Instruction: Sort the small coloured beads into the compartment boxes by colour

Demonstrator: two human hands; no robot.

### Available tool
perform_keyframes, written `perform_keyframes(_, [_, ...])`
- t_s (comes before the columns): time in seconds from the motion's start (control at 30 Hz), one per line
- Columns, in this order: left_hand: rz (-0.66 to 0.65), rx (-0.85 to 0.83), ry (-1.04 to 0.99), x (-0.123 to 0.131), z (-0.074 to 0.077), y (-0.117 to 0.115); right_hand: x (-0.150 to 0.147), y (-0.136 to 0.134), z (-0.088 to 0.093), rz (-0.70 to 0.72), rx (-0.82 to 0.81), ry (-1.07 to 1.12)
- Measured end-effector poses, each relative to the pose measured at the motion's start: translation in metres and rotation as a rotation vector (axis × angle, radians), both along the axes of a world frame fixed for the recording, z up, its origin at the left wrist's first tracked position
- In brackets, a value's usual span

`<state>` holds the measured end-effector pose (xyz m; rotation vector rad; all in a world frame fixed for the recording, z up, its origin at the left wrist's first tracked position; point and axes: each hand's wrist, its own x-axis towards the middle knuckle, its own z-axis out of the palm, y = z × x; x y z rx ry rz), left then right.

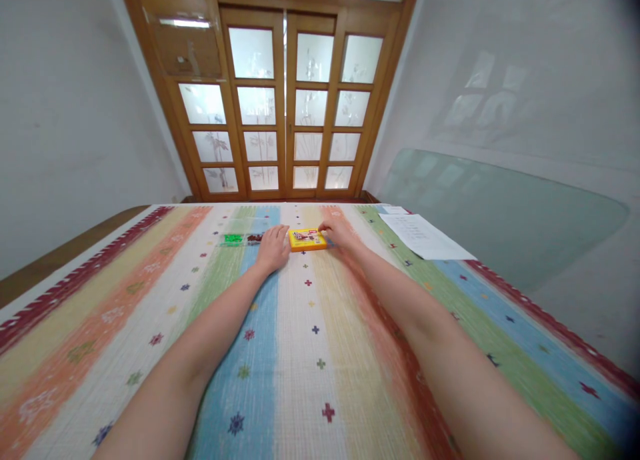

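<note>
A small flat yellow box (308,240) with printed pictures lies on the striped tablecloth, between my two hands. My left hand (274,248) rests by the box's left edge, its fingers stretched forward. At the box's upper right corner, the bent fingers of my right hand (339,234) are closed on the edge; the thumb is hard to make out. Just left of my left hand is a clear packet of dark red pieces (254,239), partly covered by the hand. Beside it lies a clear packet of bright green pieces (233,239).
White printed sheets (425,237) lie at the table's far right edge. The tablecloth (295,353) has coloured stripes and small motifs. A pale green glass panel (500,200) leans against the right wall. Wooden doors with glass panes (285,107) stand beyond the table.
</note>
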<state>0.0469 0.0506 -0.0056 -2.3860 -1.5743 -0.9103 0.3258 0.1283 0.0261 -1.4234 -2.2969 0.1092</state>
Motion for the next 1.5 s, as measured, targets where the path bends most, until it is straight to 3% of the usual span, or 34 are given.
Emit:
perform_keyframes(0.2, [0.024, -0.05, 0.082, -0.002, -0.003, 0.0, -0.02, -0.053, -0.015, 0.313, 0.081, -0.127])
perform_keyframes(0.3, [0.044, -0.054, 0.098, -0.003, -0.002, -0.001, -0.031, -0.064, -0.028, 0.278, 0.079, -0.201])
perform_keyframes(0.43, [0.047, -0.055, 0.128, -0.001, -0.003, -0.004, -0.038, -0.057, -0.038, 0.227, 0.062, -0.223])
perform_keyframes(0.7, [0.024, -0.213, 0.239, -0.002, -0.013, 0.0, -0.033, -0.059, -0.032, 0.222, 0.126, -0.139])
perform_keyframes(0.9, [-0.006, -0.308, 0.273, -0.006, -0.008, 0.007, -0.013, -0.048, -0.028, -0.09, 0.112, -0.069])
perform_keyframes(1.0, [-0.028, -0.394, 0.314, -0.01, -0.001, 0.014, -0.005, -0.044, -0.029, -0.173, 0.074, -0.066])
perform_keyframes(1.13, [-0.041, -0.461, 0.292, -0.014, 0.004, 0.021, -0.005, -0.047, -0.031, -0.133, 0.085, -0.06])
perform_keyframes(1.33, [0.006, -0.258, 0.192, -0.024, 0.006, 0.023, -0.009, -0.058, -0.032, -0.033, 0.123, -0.081])
perform_keyframes(1.5, [0.018, -0.228, 0.224, -0.041, 0.01, 0.02, -0.012, -0.063, -0.028, 0.021, 0.121, -0.087])
